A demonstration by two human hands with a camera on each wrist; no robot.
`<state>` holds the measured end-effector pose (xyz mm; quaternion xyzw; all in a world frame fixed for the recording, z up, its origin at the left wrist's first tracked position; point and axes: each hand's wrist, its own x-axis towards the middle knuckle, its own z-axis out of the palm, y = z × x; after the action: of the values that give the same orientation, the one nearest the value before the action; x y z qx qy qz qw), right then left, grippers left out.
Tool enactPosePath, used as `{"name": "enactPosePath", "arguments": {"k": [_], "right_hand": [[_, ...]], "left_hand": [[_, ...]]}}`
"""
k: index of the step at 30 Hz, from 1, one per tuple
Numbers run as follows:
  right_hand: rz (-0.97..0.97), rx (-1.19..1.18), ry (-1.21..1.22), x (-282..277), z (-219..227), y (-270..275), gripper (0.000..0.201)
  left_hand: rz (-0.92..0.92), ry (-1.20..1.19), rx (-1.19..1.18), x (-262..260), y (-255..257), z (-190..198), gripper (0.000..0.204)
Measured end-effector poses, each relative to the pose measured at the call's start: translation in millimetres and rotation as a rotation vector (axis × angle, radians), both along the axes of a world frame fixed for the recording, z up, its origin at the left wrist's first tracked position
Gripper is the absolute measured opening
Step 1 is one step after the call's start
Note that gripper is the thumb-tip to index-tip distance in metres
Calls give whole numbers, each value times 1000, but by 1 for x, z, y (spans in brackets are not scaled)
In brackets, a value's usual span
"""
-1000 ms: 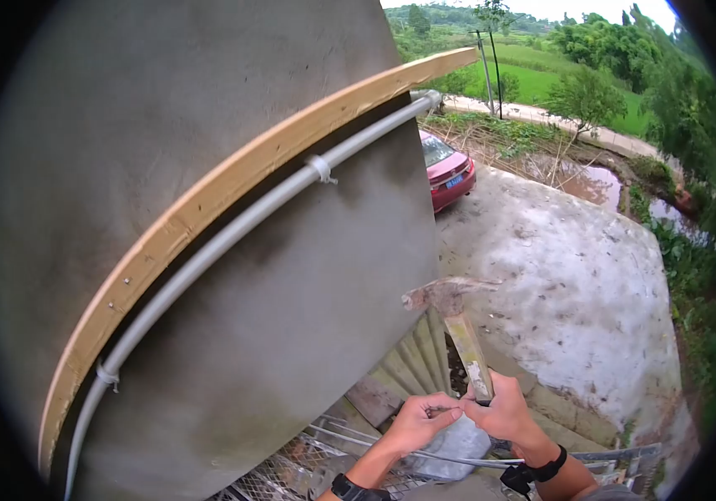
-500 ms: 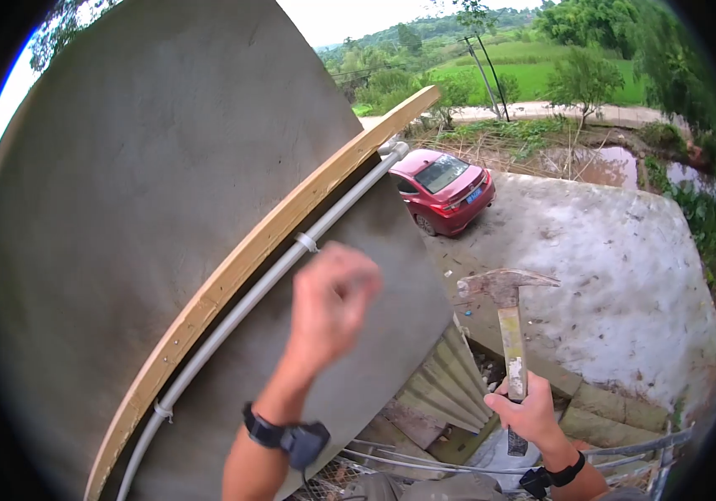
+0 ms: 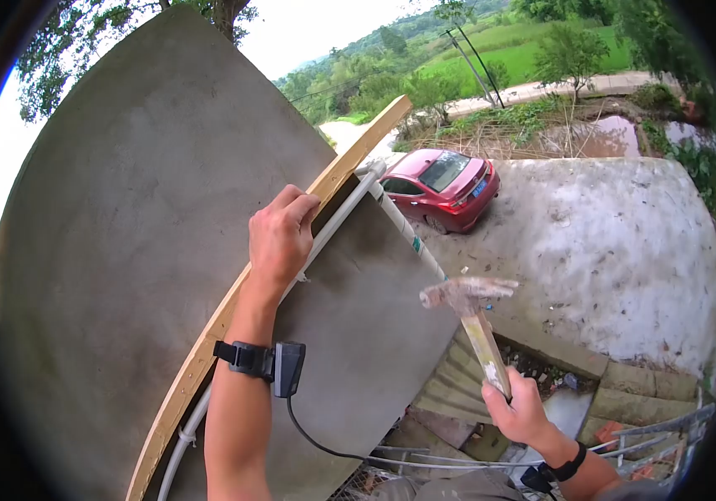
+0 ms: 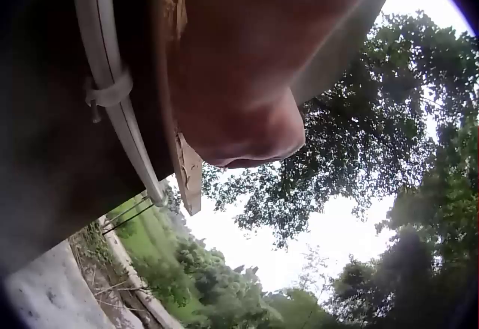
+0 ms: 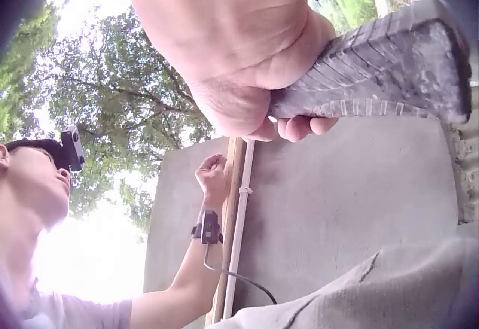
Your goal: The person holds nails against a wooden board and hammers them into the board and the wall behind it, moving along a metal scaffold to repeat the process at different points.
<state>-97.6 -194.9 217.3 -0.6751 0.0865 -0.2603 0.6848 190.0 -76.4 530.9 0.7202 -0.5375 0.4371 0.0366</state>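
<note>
A long wooden strip (image 3: 207,344) runs diagonally along a grey wall, beside a pale pipe (image 3: 339,215). My left hand (image 3: 281,235) is at the strip's upper part with curled fingers, fingertips against the wood. The left wrist view shows that hand (image 4: 243,112) over the strip (image 4: 191,183); whether anything small is between the fingertips is hidden. Low on the right, my right hand (image 3: 521,411) grips the handle of a claw hammer (image 3: 483,344), head up. The right wrist view shows the dark handle end (image 5: 382,67) sticking out of that hand (image 5: 232,44).
The wall (image 3: 149,209) fills the left side. A second pipe (image 3: 408,230) angles down from the strip's upper end. Below are a red car (image 3: 441,188), pale concrete ground (image 3: 608,250), corrugated sheeting (image 3: 450,384) and metal rails (image 3: 667,426) near my body.
My left hand has left my right hand and moved up and left to the wooden strip. The hammer stays in my right hand, its head now tilted left. The view has shifted, showing more car.
</note>
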Motion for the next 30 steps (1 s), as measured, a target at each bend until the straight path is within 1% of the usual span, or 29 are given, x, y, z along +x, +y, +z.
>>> {"name": "enactPosePath", "arguments": {"k": [1, 2, 4, 5, 7, 8, 10, 11, 13, 14, 15, 17, 19, 21, 22, 25, 29, 30], "right_hand": [[-5, 21, -54, 6, 9, -1, 23], [-1, 21, -54, 14, 16, -2, 23], [-106, -95, -245, 36, 26, -4, 23], [-104, -93, -246, 48, 33, -4, 23], [-199, -117, -422, 72, 49, -1, 24], [-193, -115, -424, 80, 57, 1, 24], [-251, -128, -564, 99, 73, 6, 24], [-243, -123, -566, 108, 78, 11, 24], [-295, -63, -731, 125, 87, 22, 23], [-301, -34, -771, 133, 92, 27, 22], [-291, -29, -769, 143, 91, 32, 22], [-357, -71, -741, 162, 88, 40, 22], [-311, -51, -711, 175, 90, 44, 23], [-235, -103, -583, 192, 90, 45, 23], [-207, -125, -578, 197, 91, 45, 23], [-212, -74, -561, 196, 83, 46, 22], [-260, -31, -611, 186, 79, 48, 22], [-338, -58, -726, 193, 74, 49, 22]], "left_hand": [[4, 2, 0, -1, 0, -1, 5], [-5, -4, -5, -3, 0, -1, 4], [-10, -10, -6, -4, -1, -2, 4], [-16, -16, -8, -3, -1, -2, 4], [-15, -20, -9, -3, -1, -3, 3], [-17, -21, -11, -4, -1, -4, 3], [-12, -29, -14, -3, -1, -4, 3], [-11, -30, -12, -2, -1, -4, 3], [1, -28, -6, -1, 0, -4, 3], [6, -41, -2, -1, -1, -4, 3], [11, -54, 2, -1, 0, -4, 3], [25, -49, 6, -2, 0, -4, 4], [33, -47, 9, -1, 0, -4, 4], [25, -49, -11, 0, 0, -4, 5], [29, -49, -12, 1, 1, -5, 5], [37, -52, -13, 2, 0, -5, 8], [52, -34, -21, 1, 0, -4, 9], [63, -21, -29, 1, -1, -5, 9]]}}
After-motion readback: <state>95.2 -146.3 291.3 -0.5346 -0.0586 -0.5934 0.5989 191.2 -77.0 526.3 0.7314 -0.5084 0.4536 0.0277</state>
